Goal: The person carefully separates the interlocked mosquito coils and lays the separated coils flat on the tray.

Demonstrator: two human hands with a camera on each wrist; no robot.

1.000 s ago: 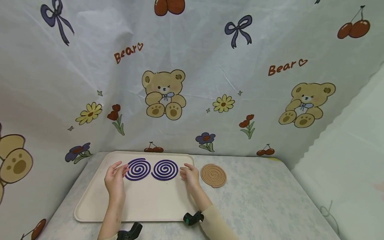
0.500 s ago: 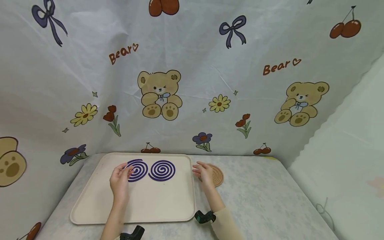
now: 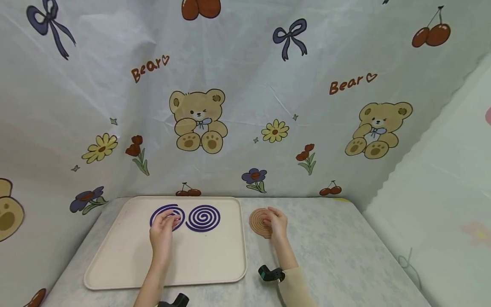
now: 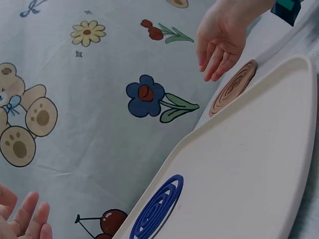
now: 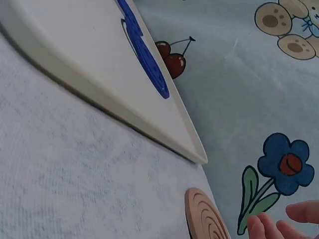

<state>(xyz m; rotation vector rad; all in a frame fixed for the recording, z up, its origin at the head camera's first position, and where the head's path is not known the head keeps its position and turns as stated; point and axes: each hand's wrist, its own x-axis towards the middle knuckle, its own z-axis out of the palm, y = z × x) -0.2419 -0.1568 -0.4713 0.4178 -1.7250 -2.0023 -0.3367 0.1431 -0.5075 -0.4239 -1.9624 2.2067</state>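
Two dark-blue spiral coils lie side by side near the back of a cream tray (image 3: 207, 260). My left hand (image 3: 161, 234) hovers with relaxed fingers in front of the left blue coil (image 3: 183, 218) and partly covers it in the head view. The right blue coil (image 3: 204, 218) is uncovered. A flat tan coil (image 3: 258, 224), wound in a tight spiral, rests on the table just right of the tray. My right hand (image 3: 279, 224), fingers loosely bent, overlaps the tan coil's right side in the head view. In the left wrist view it hangs above the tan coil (image 4: 233, 89), holding nothing.
The tray's raised rim (image 3: 246, 256) stands between the blue coils and the tan coil. A marbled grey tabletop (image 3: 333, 251) extends to the right. Behind it hangs a pale sheet (image 3: 238, 64) printed with bears and flowers. A thin cord (image 3: 410, 266) dangles at the far right.
My right hand has moved right, from the tray's right edge across to the tan coil's right side. My left hand has shifted right, over the left blue coil. The head view has turned slightly right.
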